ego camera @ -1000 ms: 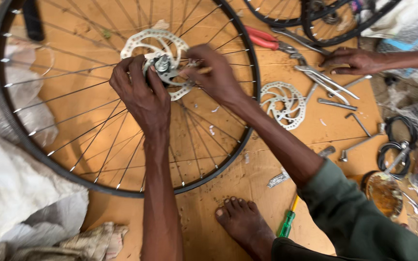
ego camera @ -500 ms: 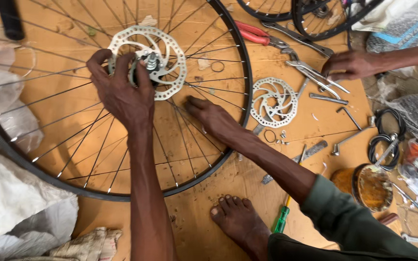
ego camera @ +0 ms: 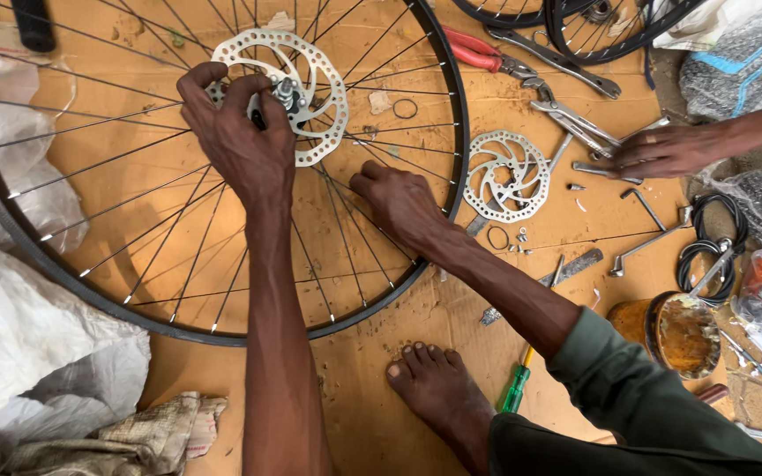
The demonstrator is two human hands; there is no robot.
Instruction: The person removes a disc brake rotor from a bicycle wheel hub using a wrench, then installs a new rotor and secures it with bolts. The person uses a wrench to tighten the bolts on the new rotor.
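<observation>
A spoked bicycle wheel (ego camera: 462,132) lies flat on brown cardboard, with a silver brake disc (ego camera: 324,101) mounted at its hub (ego camera: 287,90). My left hand (ego camera: 240,145) reaches over the spokes and grips the hub at the disc's left side, fingers curled round it. Lower right of the hub, my right hand (ego camera: 399,203) rests on the spokes with its fingers bent down and together; nothing shows in it. My bare foot (ego camera: 438,388) is planted just outside the rim.
A second loose brake disc (ego camera: 509,176) lies right of the wheel among small bolts and rings. Red-handled pliers (ego camera: 474,48), wrenches (ego camera: 566,57), a green screwdriver (ego camera: 515,388), a greasy tin (ego camera: 676,330) and coiled cable (ego camera: 707,242) surround it. Another person's hand (ego camera: 663,150) rests on tools. White sacking (ego camera: 28,353) lies left.
My right hand has left the hub and dropped down onto the spokes to the lower right. My left hand stays gripping the hub. The view has shifted slightly.
</observation>
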